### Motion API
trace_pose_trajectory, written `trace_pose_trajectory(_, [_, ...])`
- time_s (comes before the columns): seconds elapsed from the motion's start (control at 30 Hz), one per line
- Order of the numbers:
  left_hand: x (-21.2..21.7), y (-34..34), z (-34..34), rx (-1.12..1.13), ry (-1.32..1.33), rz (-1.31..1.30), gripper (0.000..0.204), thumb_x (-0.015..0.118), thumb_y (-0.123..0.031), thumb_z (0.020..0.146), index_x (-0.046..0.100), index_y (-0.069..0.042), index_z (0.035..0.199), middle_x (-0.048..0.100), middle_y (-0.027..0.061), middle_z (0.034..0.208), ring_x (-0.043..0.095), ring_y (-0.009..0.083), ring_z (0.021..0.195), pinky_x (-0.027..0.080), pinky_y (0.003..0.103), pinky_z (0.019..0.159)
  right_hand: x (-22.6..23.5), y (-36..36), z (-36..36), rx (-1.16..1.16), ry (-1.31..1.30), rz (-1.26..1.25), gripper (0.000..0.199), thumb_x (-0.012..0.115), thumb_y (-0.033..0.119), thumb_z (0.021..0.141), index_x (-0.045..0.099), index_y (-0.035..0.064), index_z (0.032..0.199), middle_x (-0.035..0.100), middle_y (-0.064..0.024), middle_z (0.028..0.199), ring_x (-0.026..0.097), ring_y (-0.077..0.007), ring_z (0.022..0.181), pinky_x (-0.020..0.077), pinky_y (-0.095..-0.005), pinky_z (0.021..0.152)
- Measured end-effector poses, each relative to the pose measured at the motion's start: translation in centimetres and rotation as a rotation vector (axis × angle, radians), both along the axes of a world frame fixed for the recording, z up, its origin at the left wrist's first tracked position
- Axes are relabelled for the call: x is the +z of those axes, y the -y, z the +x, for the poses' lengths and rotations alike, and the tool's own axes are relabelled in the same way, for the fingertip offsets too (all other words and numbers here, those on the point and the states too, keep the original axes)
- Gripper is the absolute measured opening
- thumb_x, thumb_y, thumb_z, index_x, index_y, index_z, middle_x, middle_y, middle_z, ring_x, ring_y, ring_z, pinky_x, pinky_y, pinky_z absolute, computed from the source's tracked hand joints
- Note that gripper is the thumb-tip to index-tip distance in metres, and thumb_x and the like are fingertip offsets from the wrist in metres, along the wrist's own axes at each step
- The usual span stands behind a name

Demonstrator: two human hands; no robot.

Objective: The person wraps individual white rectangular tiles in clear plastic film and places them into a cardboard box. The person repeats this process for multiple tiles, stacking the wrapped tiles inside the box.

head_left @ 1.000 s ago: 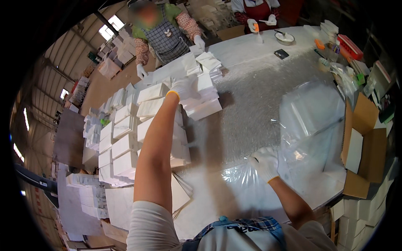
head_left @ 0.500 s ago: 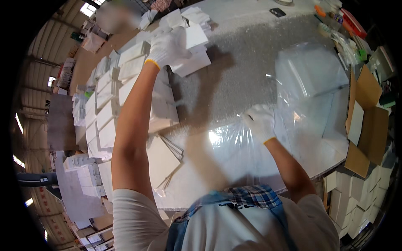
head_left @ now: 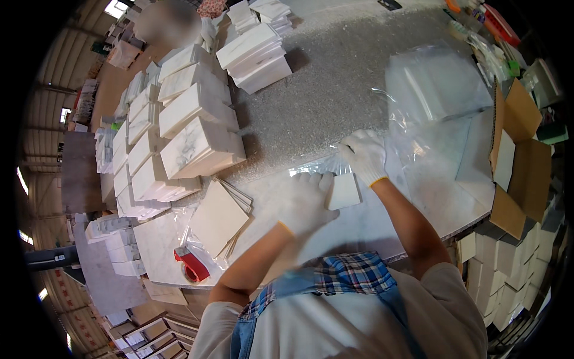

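Note:
My left hand [head_left: 308, 200], in a white knit glove with a yellow cuff, is closed on a white marble-look tile [head_left: 347, 192] low over the near part of the table. Its fingers partly cover the tile. Just to the right, my right hand [head_left: 363, 154], gloved alike, pinches the edge of a clear plastic bag [head_left: 320, 166]. The tile lies against this film; whether it is inside cannot be made out. A fanned pile of cream tiles [head_left: 216, 218] rests left of my left hand. Beyond it stand several stacks of white tiles [head_left: 200, 149].
Clear plastic bags [head_left: 439, 90] lie in a pile at right, beside an open cardboard box [head_left: 532, 167]. A red tape dispenser [head_left: 192, 265] sits near the front edge. White boxes [head_left: 502, 269] are stacked low at right. Across the table, a co-worker's gloved hand [head_left: 208, 30] is near the stacks.
My left hand has come back from the far tile stack toward me and now holds a tile beside my right hand. The right hand stays at the plastic. The tape dispenser has come into view.

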State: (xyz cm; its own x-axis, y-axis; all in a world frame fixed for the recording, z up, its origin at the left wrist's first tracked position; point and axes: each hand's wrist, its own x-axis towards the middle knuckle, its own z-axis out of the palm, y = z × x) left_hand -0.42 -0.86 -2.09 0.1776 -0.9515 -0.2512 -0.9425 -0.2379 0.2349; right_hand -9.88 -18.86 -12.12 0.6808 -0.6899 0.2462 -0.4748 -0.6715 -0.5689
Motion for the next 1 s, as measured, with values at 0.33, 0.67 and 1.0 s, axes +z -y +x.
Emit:
trace_pose_trajectory(0.33, [0.0,0.4,-1.4,0.044,-0.030,0.190,0.077,0.077,-0.044,0.081,0.051,-0.002,0.140,0.065,0.0188,0.127,0.059,0.0359,0.123,0.043,0.047,0.109,0.0,-0.1,0.1,-0.015,0.019,0.023,0.018,0.073,0.030,0.086,0.080,0.0132,0.088,0.072,-0.0053,0.098,0.062,-0.0301,0.101,0.0498,-0.0426,0.090])
trace_pose_trajectory(0.67, [-0.9,-0.7,-1.0,0.025,-0.034,0.093,0.080,0.080,-0.048,0.076,0.054,-0.001,0.136,0.065,0.0197,0.120,0.062,0.0360,0.113,0.046,0.045,0.101,-0.4,0.0,0.1,0.016,0.040,-0.041,0.017,0.072,0.029,0.087,0.080,0.0145,0.086,0.073,-0.0044,0.098,0.063,-0.0293,0.101,0.0507,-0.0419,0.091])
trace_pose_trajectory(1.0, [-0.7,-1.6,-1.1,0.059,-0.004,-0.061,0.078,0.081,-0.049,0.075,0.055,-0.002,0.132,0.063,0.0202,0.121,0.061,0.0359,0.114,0.047,0.047,0.099,0.9,-0.1,-0.8,0.100,0.175,0.098,0.015,0.073,0.023,0.088,0.079,0.0095,0.092,0.071,-0.0066,0.099,0.063,-0.0278,0.101,0.0497,-0.0403,0.091])
